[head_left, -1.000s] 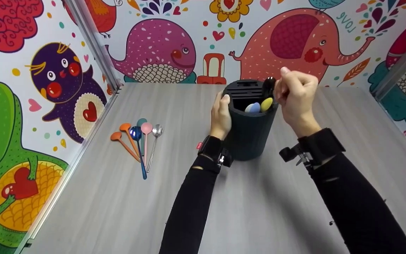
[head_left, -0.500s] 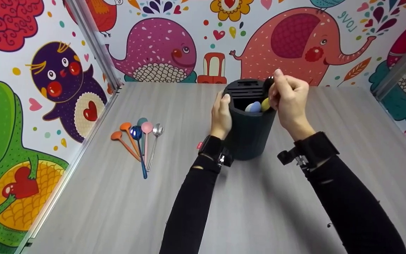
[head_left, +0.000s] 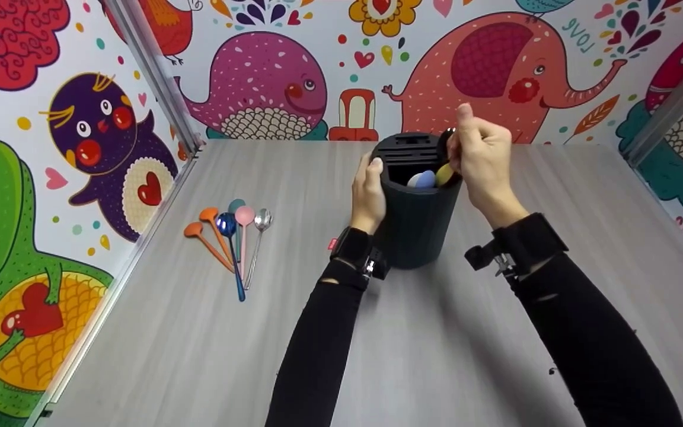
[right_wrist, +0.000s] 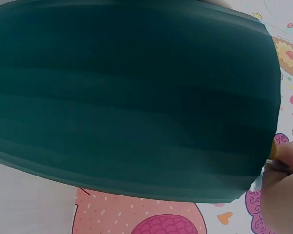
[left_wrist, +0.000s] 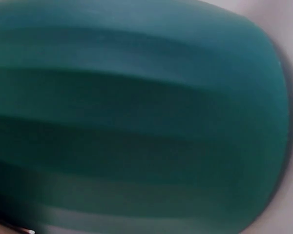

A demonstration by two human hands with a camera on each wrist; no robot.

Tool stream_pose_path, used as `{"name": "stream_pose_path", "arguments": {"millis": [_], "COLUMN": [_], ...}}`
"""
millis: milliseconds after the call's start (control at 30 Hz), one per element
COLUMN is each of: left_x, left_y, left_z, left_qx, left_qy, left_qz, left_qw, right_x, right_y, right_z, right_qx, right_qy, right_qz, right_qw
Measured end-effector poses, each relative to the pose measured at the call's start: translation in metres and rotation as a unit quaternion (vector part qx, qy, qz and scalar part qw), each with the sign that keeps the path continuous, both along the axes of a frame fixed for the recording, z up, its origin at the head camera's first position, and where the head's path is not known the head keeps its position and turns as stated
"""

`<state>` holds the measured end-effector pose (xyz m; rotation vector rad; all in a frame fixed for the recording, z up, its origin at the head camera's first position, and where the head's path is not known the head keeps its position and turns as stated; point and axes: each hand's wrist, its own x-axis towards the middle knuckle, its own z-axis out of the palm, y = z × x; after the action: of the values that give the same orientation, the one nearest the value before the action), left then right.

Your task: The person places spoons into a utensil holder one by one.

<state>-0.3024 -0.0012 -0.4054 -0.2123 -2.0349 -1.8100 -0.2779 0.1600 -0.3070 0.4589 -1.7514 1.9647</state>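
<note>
A dark green ribbed utensil holder (head_left: 415,228) with a slotted black top stands on the table; its side fills much of both wrist views. My left hand (head_left: 369,196) grips its left side, the thumb near the rim. My right hand (head_left: 485,157) is at the right rim with curled fingers, and seems to pinch a black spoon (head_left: 445,141), partly hidden by the fingers. Beside those fingers a yellow rounded end (head_left: 443,174) shows in the opening, near a blue-and-white one (head_left: 424,179). In the right wrist view, fingertips (right_wrist: 288,157) touch something yellow.
Several spoons lie fanned on the table to the left: orange ones (head_left: 193,230), a blue one (head_left: 226,225), a teal one (head_left: 236,205), a pink one (head_left: 245,216) and a silver one (head_left: 262,220). Printed cartoon walls (head_left: 270,83) border the table (head_left: 158,332).
My right hand has moved a little left, against the holder's rim, and now covers part of the black spoon and yellow end. My left hand and the loose spoons stay put.
</note>
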Motion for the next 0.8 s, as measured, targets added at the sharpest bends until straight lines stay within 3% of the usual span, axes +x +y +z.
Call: {"name": "stream_pose_path", "arguments": {"millis": [200,433,800], "left_x": [0.0,0.0,0.001], "left_y": [0.0,-0.001,0.0], "left_z": [-0.002,0.0,0.0], "left_qx": [0.003,0.003,0.001], "left_qy": [0.0,-0.003,-0.003], "left_qz": [-0.002,0.001,-0.001], "left_qw": [1.0,1.0,1.0], "right_x": [-0.002,0.002,0.002], "right_y": [-0.002,-0.008,-0.006], "right_z": [0.006,0.0,-0.006], "right_qx": [0.018,0.113,0.083], "right_qy": [0.011,0.033,0.057], "right_qz": [-0.013,-0.028,-0.043], "right_qw": [1.0,0.993,0.994]}}
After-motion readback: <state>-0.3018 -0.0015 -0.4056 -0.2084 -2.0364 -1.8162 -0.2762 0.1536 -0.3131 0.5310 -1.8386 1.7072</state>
